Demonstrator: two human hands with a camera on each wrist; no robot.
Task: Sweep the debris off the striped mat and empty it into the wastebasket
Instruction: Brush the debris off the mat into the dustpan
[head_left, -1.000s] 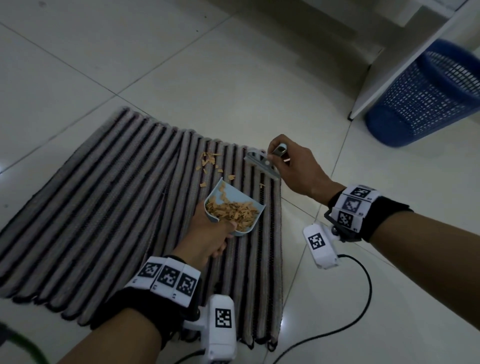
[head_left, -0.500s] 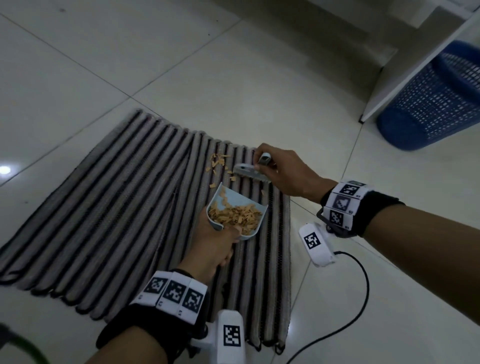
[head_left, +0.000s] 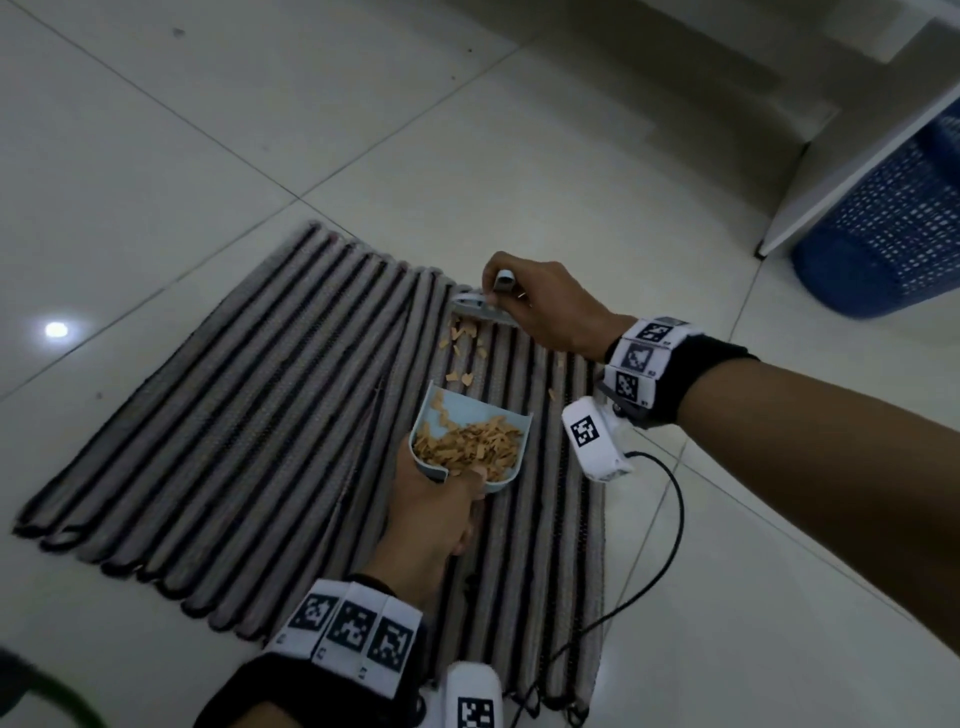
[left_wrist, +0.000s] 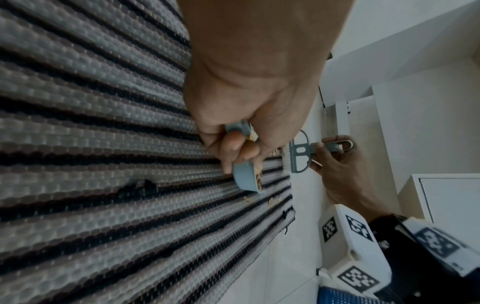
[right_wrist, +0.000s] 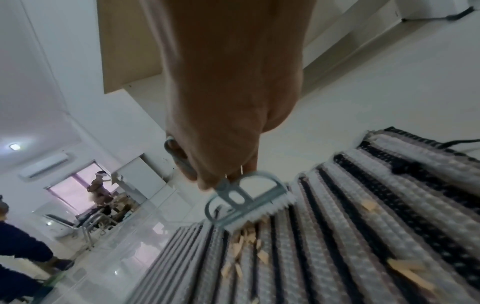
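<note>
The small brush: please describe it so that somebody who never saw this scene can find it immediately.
Start at the striped mat on the white tile floor. At its far edge, the right hand pinches the small brush by its handle, bristles down behind loose wood chips. Unlike the light blue dustpan in the left hand, it is grey, flat and holds no chips.

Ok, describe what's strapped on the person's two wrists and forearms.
Each bare forearm wears a black wristband edged with a row of white tiles printed with black square markers. A white camera pod bearing one marker hangs under each wrist; a thin black cable trails from the right pod across the floor.
</note>
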